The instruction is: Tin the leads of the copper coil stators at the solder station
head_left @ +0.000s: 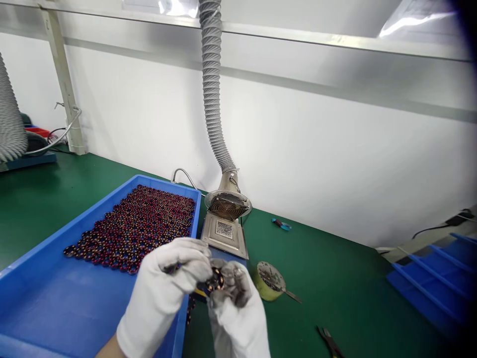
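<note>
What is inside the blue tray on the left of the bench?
The blue tray holds many small dark ring-shaped parts packed together at its far end. The left hand covers the tray's near right corner.

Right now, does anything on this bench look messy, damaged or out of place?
Little stands out. The right glove's fingertips are stained dark grey, unlike the clean left glove. Pliers and a small blue tool lie loose on the green mat.
</note>
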Action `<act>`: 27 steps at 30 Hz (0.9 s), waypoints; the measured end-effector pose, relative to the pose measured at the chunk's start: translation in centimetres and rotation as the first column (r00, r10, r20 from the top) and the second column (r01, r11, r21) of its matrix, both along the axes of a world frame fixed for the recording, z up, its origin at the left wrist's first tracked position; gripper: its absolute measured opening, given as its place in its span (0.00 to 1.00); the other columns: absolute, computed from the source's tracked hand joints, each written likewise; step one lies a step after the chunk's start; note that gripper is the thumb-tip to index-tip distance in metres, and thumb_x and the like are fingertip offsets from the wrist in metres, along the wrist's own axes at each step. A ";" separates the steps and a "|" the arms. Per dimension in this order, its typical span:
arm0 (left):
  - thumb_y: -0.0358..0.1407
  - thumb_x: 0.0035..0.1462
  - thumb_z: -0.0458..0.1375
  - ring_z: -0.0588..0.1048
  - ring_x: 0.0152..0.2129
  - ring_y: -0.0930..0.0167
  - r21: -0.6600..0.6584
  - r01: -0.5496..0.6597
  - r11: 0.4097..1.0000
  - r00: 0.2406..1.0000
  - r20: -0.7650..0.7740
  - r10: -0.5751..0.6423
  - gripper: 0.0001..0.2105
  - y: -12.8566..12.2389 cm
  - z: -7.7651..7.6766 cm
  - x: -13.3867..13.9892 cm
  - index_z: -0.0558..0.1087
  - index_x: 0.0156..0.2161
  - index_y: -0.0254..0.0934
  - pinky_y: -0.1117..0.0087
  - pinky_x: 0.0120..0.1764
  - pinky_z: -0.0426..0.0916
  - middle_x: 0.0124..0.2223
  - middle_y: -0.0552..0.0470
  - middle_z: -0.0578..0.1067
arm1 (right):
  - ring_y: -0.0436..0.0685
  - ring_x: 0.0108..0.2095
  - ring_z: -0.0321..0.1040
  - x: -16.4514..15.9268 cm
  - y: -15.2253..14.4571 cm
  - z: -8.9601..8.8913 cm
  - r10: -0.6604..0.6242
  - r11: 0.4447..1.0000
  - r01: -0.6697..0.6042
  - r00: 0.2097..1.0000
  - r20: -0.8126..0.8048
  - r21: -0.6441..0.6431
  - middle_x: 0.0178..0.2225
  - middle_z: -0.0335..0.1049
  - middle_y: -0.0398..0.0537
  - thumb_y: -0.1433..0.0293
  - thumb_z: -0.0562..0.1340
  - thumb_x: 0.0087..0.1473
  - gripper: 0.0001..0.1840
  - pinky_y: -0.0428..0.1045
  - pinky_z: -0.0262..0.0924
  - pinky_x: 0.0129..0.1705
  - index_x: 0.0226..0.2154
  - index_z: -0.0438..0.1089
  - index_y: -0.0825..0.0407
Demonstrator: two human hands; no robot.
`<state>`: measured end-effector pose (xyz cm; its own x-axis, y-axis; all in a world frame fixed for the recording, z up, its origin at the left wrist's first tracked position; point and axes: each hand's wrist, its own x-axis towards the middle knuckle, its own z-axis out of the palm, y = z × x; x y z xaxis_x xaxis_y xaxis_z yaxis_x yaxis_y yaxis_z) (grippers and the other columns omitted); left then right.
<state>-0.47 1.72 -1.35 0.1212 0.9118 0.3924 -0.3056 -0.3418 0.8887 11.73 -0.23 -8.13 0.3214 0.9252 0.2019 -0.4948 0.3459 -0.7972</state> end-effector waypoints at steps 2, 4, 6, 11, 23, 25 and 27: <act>0.33 0.47 0.61 0.75 0.32 0.70 -0.147 -0.022 0.989 0.981 0.187 0.050 0.03 0.2 0.1 -0.2 0.77 0.25 0.41 0.74 0.38 0.69 0.30 0.54 0.78 | 0.55 0.28 0.72 -0.5 -1.3 1.3 -0.096 0.994 0.088 0.988 0.120 0.069 0.31 0.74 0.49 0.68 0.67 0.40 0.07 0.44 0.64 0.20 0.26 0.69 0.49; 0.34 0.44 0.62 0.75 0.34 0.68 -0.215 0.057 0.975 0.976 0.218 -0.009 0.06 0.4 0.5 -0.5 0.78 0.31 0.40 0.72 0.40 0.69 0.33 0.52 0.78 | 0.57 0.34 0.72 -1.4 -2.4 2.4 -0.308 0.945 0.268 0.922 0.236 0.187 0.34 0.72 0.49 0.70 0.68 0.39 0.09 0.44 0.65 0.24 0.25 0.67 0.49; 0.32 0.38 0.64 0.75 0.35 0.64 -0.244 0.221 0.944 0.975 0.070 -0.210 0.14 0.3 0.8 -0.4 0.77 0.36 0.38 0.70 0.39 0.69 0.33 0.50 0.78 | 0.56 0.36 0.71 -2.4 -2.9 2.9 -0.530 0.842 0.442 0.783 0.326 0.309 0.36 0.71 0.49 0.72 0.67 0.40 0.10 0.45 0.66 0.29 0.23 0.64 0.50; 0.32 0.44 0.61 0.74 0.29 0.70 -0.257 0.231 0.939 0.973 0.045 -0.227 0.03 -0.6 0.4 0.9 0.77 0.24 0.37 0.76 0.32 0.68 0.30 0.52 0.77 | 0.50 0.32 0.69 -3.6 -2.7 2.5 -0.805 0.590 0.542 0.340 0.486 0.598 0.34 0.68 0.45 0.80 0.64 0.42 0.12 0.44 0.65 0.33 0.21 0.61 0.51; 0.26 0.41 0.61 0.71 0.23 0.74 -0.352 0.256 0.900 0.967 0.077 -0.244 0.05 -0.8 0.7 -0.5 0.77 0.27 0.35 0.78 0.28 0.66 0.25 0.53 0.75 | 0.50 0.32 0.70 -2.6 -2.5 2.2 -0.810 0.585 0.522 0.353 0.468 0.620 0.36 0.67 0.45 0.77 0.65 0.43 0.11 0.43 0.65 0.29 0.22 0.61 0.51; 0.26 0.39 0.61 0.71 0.24 0.74 -0.304 0.172 0.937 0.978 0.168 -0.125 0.04 -1.0 0.7 -0.3 0.77 0.24 0.36 0.78 0.29 0.67 0.26 0.53 0.76 | 0.50 0.32 0.70 -2.9 -2.5 2.2 -0.809 0.585 0.545 0.346 0.475 0.600 0.36 0.67 0.45 0.77 0.66 0.42 0.12 0.43 0.65 0.29 0.22 0.61 0.50; 0.25 0.38 0.61 0.72 0.24 0.74 -0.277 0.123 0.953 0.967 0.247 -0.053 0.07 -0.9 0.8 -0.5 0.77 0.25 0.38 0.78 0.28 0.67 0.28 0.54 0.77 | 0.50 0.32 0.70 -3.0 -2.5 2.2 -0.797 0.603 0.556 0.375 0.474 0.573 0.35 0.67 0.45 0.77 0.66 0.42 0.13 0.43 0.65 0.30 0.22 0.60 0.50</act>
